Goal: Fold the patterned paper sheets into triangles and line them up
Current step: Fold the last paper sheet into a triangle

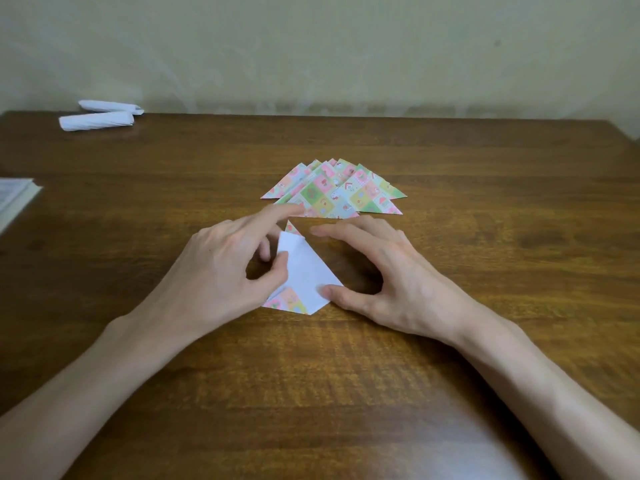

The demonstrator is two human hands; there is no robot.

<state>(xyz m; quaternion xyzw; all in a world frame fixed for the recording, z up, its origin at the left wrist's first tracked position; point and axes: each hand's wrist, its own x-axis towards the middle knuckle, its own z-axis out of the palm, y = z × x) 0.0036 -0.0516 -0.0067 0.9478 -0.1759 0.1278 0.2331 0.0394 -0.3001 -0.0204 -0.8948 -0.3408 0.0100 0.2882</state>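
A patterned paper sheet [304, 271] lies on the wooden table [485, 271], half folded, its white back up and pastel print showing at the near and far corners. My left hand [228, 268] pinches its upper left edge between thumb and curled fingers, the index finger stretched forward. My right hand [384, 275] arches beside it, thumb tip pressing the sheet's right corner, fingers extended above the table. Just beyond lies a fanned, overlapping stack of several folded patterned triangles [334, 192].
Two folded white paper bundles [100, 116] lie at the table's far left corner. A book or pad [14, 199] sticks in from the left edge. A pale wall stands behind the table.
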